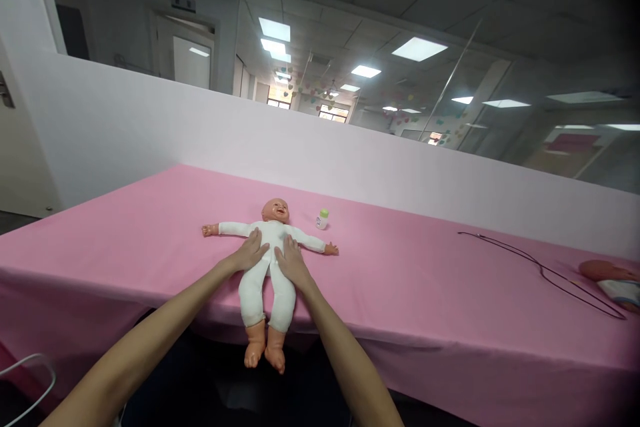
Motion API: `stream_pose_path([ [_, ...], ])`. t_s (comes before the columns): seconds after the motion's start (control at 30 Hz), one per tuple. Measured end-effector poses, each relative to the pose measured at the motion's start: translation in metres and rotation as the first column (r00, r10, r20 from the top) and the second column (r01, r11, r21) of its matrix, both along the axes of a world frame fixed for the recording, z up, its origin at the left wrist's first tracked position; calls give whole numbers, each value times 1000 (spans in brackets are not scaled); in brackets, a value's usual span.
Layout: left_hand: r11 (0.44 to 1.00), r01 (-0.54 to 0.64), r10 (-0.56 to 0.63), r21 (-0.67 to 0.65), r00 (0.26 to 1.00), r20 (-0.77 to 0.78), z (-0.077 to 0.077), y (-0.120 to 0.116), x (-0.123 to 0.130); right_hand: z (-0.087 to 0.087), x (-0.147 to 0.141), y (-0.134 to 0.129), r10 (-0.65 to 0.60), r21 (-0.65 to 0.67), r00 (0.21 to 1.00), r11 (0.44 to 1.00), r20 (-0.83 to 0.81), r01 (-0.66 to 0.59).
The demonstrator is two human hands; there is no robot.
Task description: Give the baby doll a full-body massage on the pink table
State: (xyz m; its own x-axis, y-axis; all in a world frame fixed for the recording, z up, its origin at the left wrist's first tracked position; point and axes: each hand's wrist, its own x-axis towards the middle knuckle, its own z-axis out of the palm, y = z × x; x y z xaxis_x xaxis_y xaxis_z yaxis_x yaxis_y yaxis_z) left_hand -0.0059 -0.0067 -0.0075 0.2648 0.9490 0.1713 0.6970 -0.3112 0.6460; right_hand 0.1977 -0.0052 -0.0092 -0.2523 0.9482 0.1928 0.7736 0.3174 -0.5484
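A baby doll (273, 233) in a white cloth body lies face up with its arms spread and its feet over the front edge of the pink-covered table (400, 280). My left hand (250, 252) rests on the left side of the doll's torso, fingers laid out flat. On the other side of the torso lies my right hand (291, 260), its fingers also extended. Both palms touch the doll without gripping it. A small bottle (322, 219) with a green cap stands beyond the doll's outstretched arm on the right.
A thin black cable (543, 271) loops over the table's right part, beside a second doll (613, 280) at the frame's edge. Behind the table runs a white wall (350, 167) with glass above. A white cord (37, 357) hangs at the lower left.
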Motion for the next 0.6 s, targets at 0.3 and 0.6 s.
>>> stream_pose_path([
  [0.3,976,111,-82,187,984,-156,18,33,39,35,-9,25,212,117,976,969,49,-216],
  [0.6,995,-88,92,-35,987,133,8,3,7,13,21,43,-5,217,965,974,-262,64],
])
